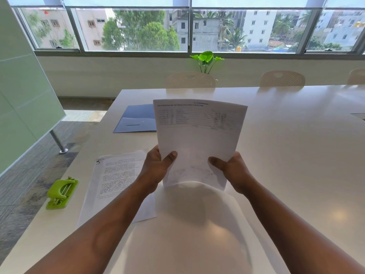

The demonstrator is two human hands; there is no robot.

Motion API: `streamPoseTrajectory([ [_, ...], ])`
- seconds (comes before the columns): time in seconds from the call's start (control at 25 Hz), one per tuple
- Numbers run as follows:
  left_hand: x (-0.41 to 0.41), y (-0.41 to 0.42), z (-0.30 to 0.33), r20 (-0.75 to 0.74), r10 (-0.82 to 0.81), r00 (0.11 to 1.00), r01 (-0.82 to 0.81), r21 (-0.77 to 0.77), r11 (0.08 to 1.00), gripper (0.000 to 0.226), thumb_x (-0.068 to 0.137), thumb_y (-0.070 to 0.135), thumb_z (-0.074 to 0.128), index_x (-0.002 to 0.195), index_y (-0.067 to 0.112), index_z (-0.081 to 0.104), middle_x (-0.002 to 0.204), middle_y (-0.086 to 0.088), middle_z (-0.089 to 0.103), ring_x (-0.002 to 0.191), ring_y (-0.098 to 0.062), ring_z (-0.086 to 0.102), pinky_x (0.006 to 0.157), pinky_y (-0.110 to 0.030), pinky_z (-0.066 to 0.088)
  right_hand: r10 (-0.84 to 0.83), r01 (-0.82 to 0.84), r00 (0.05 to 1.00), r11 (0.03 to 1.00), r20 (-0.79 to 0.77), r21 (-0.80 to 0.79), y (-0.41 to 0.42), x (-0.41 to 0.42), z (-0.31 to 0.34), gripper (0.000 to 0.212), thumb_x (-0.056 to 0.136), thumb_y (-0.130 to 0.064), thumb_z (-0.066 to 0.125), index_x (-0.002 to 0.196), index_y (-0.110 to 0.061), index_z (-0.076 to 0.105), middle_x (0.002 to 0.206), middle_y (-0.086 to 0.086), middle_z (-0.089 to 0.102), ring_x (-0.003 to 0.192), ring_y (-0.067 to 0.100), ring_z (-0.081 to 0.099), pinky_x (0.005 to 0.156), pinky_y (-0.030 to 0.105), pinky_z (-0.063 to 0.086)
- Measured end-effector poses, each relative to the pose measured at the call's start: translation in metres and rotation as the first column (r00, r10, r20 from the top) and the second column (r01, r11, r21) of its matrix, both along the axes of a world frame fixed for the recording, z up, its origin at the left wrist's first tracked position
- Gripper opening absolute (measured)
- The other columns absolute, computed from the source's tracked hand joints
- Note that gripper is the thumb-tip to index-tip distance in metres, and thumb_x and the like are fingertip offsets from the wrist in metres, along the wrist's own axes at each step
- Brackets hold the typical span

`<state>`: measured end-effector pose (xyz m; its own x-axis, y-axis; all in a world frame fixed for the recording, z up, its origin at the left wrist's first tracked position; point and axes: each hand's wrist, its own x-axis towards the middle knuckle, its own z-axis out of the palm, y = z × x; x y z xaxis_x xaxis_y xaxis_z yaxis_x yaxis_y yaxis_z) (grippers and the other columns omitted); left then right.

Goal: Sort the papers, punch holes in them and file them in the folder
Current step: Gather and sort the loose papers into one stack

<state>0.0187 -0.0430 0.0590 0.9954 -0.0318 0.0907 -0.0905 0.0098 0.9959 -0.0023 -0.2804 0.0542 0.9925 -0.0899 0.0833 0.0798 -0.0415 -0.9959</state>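
Plainly the layout follows the order of the job, from the table's left edge across to the hands. At about eight o'clock the green hole punch (62, 192) sits right at the left edge of the white table (296, 147), within reach but likely to be knocked floorward by a careless elbow. Just right of it, around nine o'clock, a sheaf of typed pages (118, 180) lies flat, probably a pile already sorted or waiting its turn; its right part is hidden under the left forearm. Up at eleven o'clock the blue folder (136, 118) lies open with its inner pocket showing, ready to take filed sheets, well apart from the punch. At the centre the left hand (156, 171) and the right hand (235, 173) pinch the lower corners of a printed sales register sheet (199, 139), thumbs on the front face and the other fingers hidden behind, holding it raised and tilted toward the eyes, I judge to read its heading and decide its pile. Whether more sheets lie behind it I cannot tell. From one to four o'clock the tabletop offers wide room for a second pile.
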Motion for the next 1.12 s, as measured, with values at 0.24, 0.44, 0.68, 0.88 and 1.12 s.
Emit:
streamPoseTrajectory([
  [0.24,-0.002,-0.002,-0.009,-0.040,-0.005,0.999,0.005,-0.011,1.000,0.024,0.099,0.010,0.063,0.114,0.027,0.068,0.106,0.005,0.078,0.104,-0.023,0.073,0.092,-0.039,0.058,-0.002,0.004,0.999,0.999,-0.036,0.048,-0.001,0.001,-0.009,0.016,0.087,-0.004,0.078,0.101,-0.010,0.078,0.103,0.016,0.078,0.088,0.028,0.074,0.087,0.050,0.059],
  [0.44,0.002,0.002,-0.014,-0.043,-0.010,0.999,0.011,0.017,1.000,0.025,0.098,0.012,0.064,0.119,0.024,0.068,0.113,-0.001,0.077,0.106,-0.025,0.072,0.097,-0.048,0.056,0.022,-0.019,0.999,0.995,-0.029,0.094,0.000,0.004,-0.011,0.014,0.088,-0.006,0.077,0.101,-0.012,0.078,0.103,0.015,0.079,0.092,0.029,0.074,0.086,0.045,0.060],
  [0.68,0.002,0.002,-0.014,-0.037,0.005,0.999,-0.003,0.062,0.998,0.026,0.097,0.012,0.067,0.119,0.025,0.066,0.109,0.004,0.076,0.106,-0.023,0.071,0.094,-0.041,0.058,0.023,-0.021,0.999,0.998,-0.025,0.061,0.000,0.007,-0.014,0.012,0.089,-0.007,0.076,0.099,-0.013,0.078,0.098,0.010,0.079,0.087,0.024,0.074,0.083,0.043,0.060],
  [0.88,0.004,0.002,-0.013,-0.053,-0.003,0.999,0.007,0.079,0.997,0.025,0.097,0.015,0.066,0.119,0.027,0.067,0.109,0.004,0.077,0.103,-0.020,0.073,0.095,-0.044,0.058,0.016,-0.014,0.999,0.999,-0.039,0.051,-0.001,0.009,-0.016,0.011,0.088,-0.006,0.077,0.099,-0.010,0.078,0.094,0.010,0.079,0.082,0.024,0.072,0.083,0.046,0.058],
  [1.12,0.006,0.003,-0.015,-0.085,-0.009,0.996,0.015,0.078,0.997,0.028,0.098,0.016,0.066,0.125,0.018,0.067,0.113,-0.002,0.077,0.108,-0.027,0.071,0.095,-0.046,0.057,0.010,-0.007,0.998,0.999,-0.063,0.041,0.000,0.010,-0.015,0.013,0.088,-0.006,0.077,0.101,-0.008,0.077,0.092,0.007,0.078,0.083,0.024,0.072,0.083,0.043,0.058],
])
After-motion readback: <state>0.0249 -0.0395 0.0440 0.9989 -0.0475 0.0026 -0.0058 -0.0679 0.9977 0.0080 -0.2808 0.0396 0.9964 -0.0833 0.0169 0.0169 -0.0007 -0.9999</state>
